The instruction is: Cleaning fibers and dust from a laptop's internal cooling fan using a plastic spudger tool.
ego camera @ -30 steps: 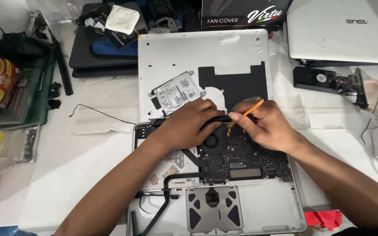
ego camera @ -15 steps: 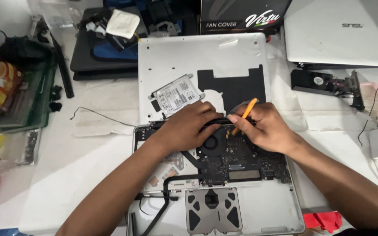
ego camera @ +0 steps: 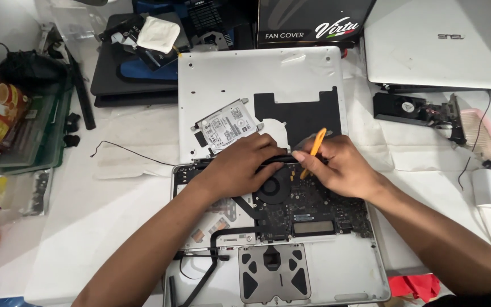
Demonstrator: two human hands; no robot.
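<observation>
Orange plastic pry tool [ego camera: 314, 145] pinched in my right hand [ego camera: 342, 167], tip above the fan [ego camera: 272, 187]; left hand [ego camera: 240, 167] presses flat beside it. Risk: a slip could gouge the logic board [ego camera: 308, 213].

Left hand [ego camera: 240, 167] flat; right hand [ego camera: 342, 167] pinching.

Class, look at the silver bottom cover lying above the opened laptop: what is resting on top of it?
On the silver bottom cover rests a hard drive, beside a black insulating sheet. The left hand and right hand, holding an orange pry tool, hide its lower edge.
</observation>
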